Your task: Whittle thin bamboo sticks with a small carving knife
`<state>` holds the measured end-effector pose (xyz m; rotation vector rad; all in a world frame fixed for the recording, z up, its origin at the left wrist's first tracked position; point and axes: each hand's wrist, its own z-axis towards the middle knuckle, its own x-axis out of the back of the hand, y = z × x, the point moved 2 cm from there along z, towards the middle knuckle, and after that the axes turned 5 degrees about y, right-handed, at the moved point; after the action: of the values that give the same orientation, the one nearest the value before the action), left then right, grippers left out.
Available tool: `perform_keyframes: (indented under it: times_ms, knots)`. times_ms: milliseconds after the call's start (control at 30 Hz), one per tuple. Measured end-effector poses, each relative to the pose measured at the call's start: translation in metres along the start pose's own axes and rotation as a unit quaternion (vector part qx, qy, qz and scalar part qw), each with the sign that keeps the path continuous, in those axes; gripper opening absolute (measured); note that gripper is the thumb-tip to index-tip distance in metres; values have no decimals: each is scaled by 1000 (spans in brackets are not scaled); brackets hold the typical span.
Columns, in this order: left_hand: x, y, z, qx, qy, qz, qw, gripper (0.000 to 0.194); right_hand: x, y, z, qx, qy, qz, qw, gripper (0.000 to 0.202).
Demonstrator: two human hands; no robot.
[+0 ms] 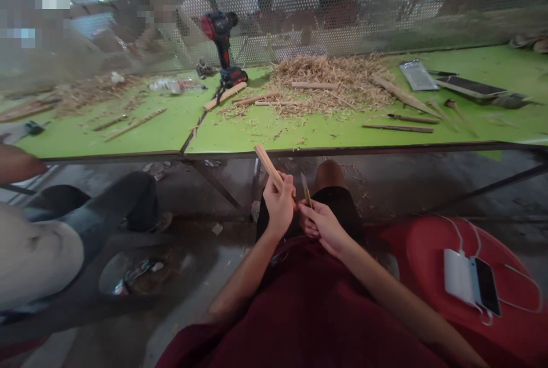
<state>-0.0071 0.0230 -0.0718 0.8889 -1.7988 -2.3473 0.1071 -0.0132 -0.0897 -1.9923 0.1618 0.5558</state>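
My left hand (279, 201) is closed around a pale wooden stick (267, 164), which slants up toward the table edge. In my right hand (323, 222) is a small knife (305, 186), its blade pointing up and away from me. The two hands are close together above my lap, just short of the table. The stick's lower end reaches down beside my right fingertips; whether they touch it I cannot tell.
On the green table (252, 134) lie a heap of wood shavings (329, 71), a cordless drill (222, 48), carving tools (413, 119) and a tablet-like device (471, 87). A red stool (428, 248) at right bears a phone (487, 285) and a power bank (460, 276). Another person (38, 254) sits at left.
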Motion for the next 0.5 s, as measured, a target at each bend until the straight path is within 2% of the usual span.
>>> perform_keyframes:
  times_ms: [200,333,367,433,500]
  knots:
    - [2,12,-8,-189,-54,71,978,35,-3,1,4,-56,-79,29,995,51]
    - [6,15,-12,-265,-102,113,952,24,-1,-10,4,-35,-59,51,996,50]
    - [9,15,-14,-271,-124,130,946,27,2,-16,5,-23,-44,52,997,49]
    - [16,16,-16,-255,-168,168,937,46,11,-32,7,11,-9,45,999,45]
    - [26,16,-17,-202,-181,191,943,49,22,-50,8,61,23,27,997,42]
